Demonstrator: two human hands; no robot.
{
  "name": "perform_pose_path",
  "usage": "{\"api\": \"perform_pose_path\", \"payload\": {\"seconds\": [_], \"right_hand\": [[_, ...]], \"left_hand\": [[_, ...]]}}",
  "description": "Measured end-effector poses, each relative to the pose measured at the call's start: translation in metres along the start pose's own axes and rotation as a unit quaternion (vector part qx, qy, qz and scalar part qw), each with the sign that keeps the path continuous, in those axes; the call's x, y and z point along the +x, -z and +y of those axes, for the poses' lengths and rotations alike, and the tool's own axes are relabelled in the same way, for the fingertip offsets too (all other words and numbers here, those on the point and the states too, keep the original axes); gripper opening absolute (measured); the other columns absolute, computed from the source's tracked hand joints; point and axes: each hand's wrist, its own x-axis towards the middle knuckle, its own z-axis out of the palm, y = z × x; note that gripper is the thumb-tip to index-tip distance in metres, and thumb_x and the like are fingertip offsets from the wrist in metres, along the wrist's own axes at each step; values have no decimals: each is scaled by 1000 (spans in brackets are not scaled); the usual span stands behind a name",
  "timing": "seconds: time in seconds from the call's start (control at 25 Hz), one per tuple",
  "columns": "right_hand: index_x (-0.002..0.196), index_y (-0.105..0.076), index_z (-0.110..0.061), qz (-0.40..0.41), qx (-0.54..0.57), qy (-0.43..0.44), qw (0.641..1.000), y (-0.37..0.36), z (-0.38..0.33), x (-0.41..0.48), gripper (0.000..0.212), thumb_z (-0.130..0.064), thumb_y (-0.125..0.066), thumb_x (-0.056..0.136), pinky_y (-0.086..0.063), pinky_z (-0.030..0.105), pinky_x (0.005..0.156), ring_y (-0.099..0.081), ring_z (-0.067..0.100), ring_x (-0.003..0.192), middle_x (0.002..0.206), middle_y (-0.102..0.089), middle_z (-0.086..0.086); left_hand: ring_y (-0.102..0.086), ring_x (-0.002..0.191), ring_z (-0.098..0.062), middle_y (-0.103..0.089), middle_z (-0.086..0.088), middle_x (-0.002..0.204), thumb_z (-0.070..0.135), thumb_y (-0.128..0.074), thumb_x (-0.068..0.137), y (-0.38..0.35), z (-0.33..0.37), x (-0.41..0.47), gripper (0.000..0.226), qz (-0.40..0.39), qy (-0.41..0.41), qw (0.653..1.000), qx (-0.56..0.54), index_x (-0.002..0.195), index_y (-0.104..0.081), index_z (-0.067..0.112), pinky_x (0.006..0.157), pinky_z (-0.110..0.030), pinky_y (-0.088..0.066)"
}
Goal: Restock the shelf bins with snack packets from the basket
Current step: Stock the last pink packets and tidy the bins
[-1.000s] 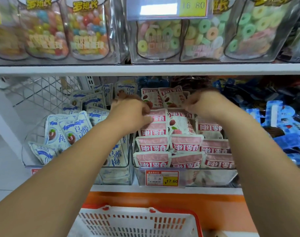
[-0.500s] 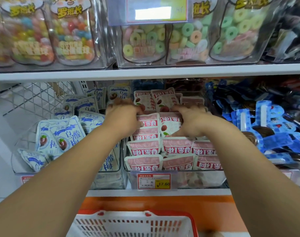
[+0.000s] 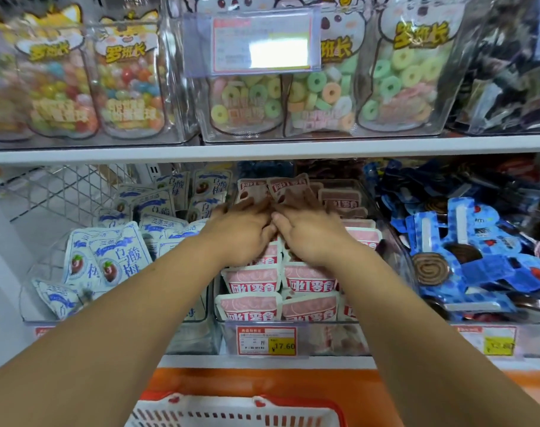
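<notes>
1. We pressed our left hand (image 3: 241, 232) and right hand (image 3: 312, 234) side by side, fingers stretched flat, gripping nothing.
2. The pink snack packets (image 3: 311, 283) lay directly under both hands, inside the middle bin (image 3: 336, 337).

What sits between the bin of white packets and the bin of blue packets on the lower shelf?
The clear bin of pink packets, seen in the head view; the left hand and right hand rest on its packets.
</notes>
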Motion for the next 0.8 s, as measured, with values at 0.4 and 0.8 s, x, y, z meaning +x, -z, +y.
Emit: {"api": "perform_pose_path", "payload": {"seconds": [0.4,0.8], "right_hand": [[139,-49,-25,-16,29,-71,997,57,30,-12,39,-34,-35,104,-38,35,98,-50,25,118,126,-57,7],[94,-69,-35,-50,-128,-143,980,51,73,-38,14,-44,-59,92,14,62,112,-1,25,150,136,-54,-9]], "left_hand": [[-25,144,-18,-22,8,160,52,-20,102,9,1,-11,50,-9,41,999,-23,148,-29,35,114,-54,-17],[3,150,-14,1,13,162,52,-15,102,1,32,-10,51,-98,-36,991,-78,152,-8,43,119,-38,6]]}}
